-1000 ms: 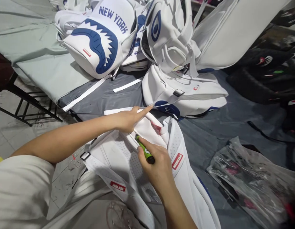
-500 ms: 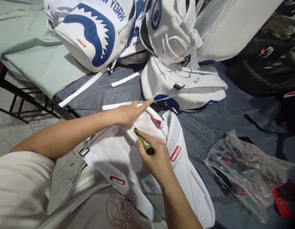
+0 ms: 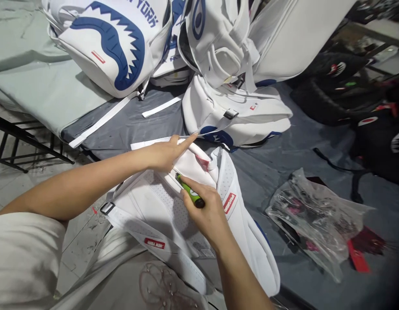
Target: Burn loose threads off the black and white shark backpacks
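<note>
A white backpack (image 3: 199, 241) lies across my lap and the table edge, with its straps and dotted back padding facing up. My left hand (image 3: 169, 154) rests on its upper part, fingers stretched out, the index finger reaching along a white strap. Just below it, my right hand (image 3: 204, 202) is closed around a short green-and-black pen-like tool (image 3: 190, 191). The tool's dark tip meets the white fabric close to the left hand; the exact contact point is too small to make out. Red labels (image 3: 229, 203) mark both shoulder straps.
More white backpacks (image 3: 238, 112) with blue shark prints stand along the far side of the dark-covered table (image 3: 251, 172). A crumpled clear plastic bag (image 3: 316, 215) lies on the right, black bags (image 3: 341, 94) behind it. At left is a black metal frame (image 3: 28, 142).
The camera view has swung slightly right, so everything appears farther left. Both hands keep nearly the same place on the backpack, and the tool is still held at the fabric.
</note>
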Demonstrator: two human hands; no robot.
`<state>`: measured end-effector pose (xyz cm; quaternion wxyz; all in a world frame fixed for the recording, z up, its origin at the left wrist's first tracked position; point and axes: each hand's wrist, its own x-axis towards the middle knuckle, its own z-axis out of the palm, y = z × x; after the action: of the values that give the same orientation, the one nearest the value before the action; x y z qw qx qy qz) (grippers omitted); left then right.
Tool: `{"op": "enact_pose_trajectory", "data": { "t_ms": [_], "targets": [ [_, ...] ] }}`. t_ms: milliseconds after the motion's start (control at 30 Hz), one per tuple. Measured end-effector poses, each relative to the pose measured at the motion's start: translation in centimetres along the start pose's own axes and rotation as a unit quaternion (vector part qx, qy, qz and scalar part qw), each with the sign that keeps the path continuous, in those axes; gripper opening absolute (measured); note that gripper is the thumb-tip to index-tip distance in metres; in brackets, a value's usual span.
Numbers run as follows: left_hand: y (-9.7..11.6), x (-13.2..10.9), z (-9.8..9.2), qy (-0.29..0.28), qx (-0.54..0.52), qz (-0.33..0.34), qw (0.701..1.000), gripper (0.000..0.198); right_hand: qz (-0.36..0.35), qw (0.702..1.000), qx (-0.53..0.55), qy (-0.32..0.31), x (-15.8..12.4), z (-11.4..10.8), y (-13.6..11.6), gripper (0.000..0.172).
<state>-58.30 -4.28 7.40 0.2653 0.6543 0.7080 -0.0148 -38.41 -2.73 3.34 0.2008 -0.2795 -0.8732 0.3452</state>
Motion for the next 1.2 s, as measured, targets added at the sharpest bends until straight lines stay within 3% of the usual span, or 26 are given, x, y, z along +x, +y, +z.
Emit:
{"op": "enact_pose_trajectory", "data": {
  "t_ms": [333, 700, 967, 1100, 1200],
  "targets": [
    [-0.2, 0.4, 0.5, 0.014, 0.030, 0.000, 0.999, 0.108, -0.037, 0.999, -0.010, -0.023, 0.3, 0.0, 0.2, 0.034],
    [0.1, 0.1, 0.4, 0.022, 0.032, -0.005, 0.999, 0.106, -0.015, 0.996, -0.080, -0.042, 0.3, -0.5, -0.2, 0.035],
    [-0.1, -0.1, -0.1, 0.017, 0.013, 0.011, 1.000, 0.104, -0.018, 0.999, -0.031, -0.022, 0.7, 0.3, -0.7, 0.033],
    [-1.2, -0.1, 1.3, 0.072, -0.037, 0.026, 0.996, 0.085, -0.001, 0.998, -0.052, -0.030, -0.3, -1.9, -2.5, 0.026],
    [-3.0, 1.5, 2.5, 0.119, -0.076, 0.032, 0.989, 0.075, -0.019, 0.994, -0.066, 0.081, -2.9, -6.0, -2.3, 0.022]
  ]
}}
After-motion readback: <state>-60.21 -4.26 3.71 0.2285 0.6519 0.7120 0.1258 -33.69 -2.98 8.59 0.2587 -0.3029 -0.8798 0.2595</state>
